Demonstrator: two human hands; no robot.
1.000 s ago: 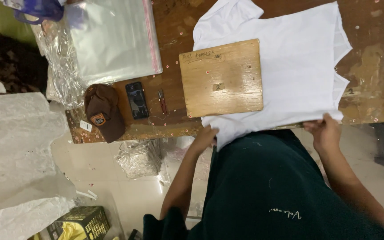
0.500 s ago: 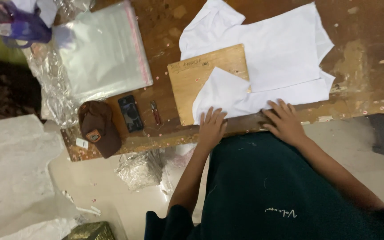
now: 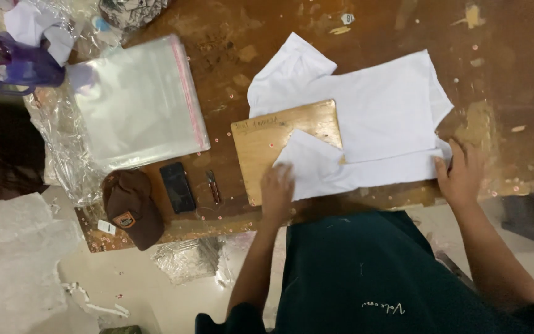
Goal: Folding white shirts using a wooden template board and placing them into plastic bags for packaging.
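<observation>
A white T-shirt (image 3: 378, 117) lies spread on a brown wooden table (image 3: 514, 49), with a wooden folding board (image 3: 264, 145) on its left part. The shirt's near edge is folded up over the board. My left hand (image 3: 277, 193) rests flat on the folded sleeve corner at the board's lower edge. My right hand (image 3: 461, 173) presses on the shirt's folded lower right corner near the table's front edge. Neither hand lifts anything.
A stack of clear plastic bags (image 3: 134, 102) lies at the left of the table. A brown cap (image 3: 131, 207), a dark phone (image 3: 177, 187) and a small tool (image 3: 213, 187) sit near the front edge. Crumpled plastic (image 3: 186, 260) and white cloth (image 3: 13, 260) lie on the floor.
The shirt's hem was pulled from the table's edge and folded up over the board. My hands then spread apart, the left onto the sleeve corner, the right toward the right edge.
</observation>
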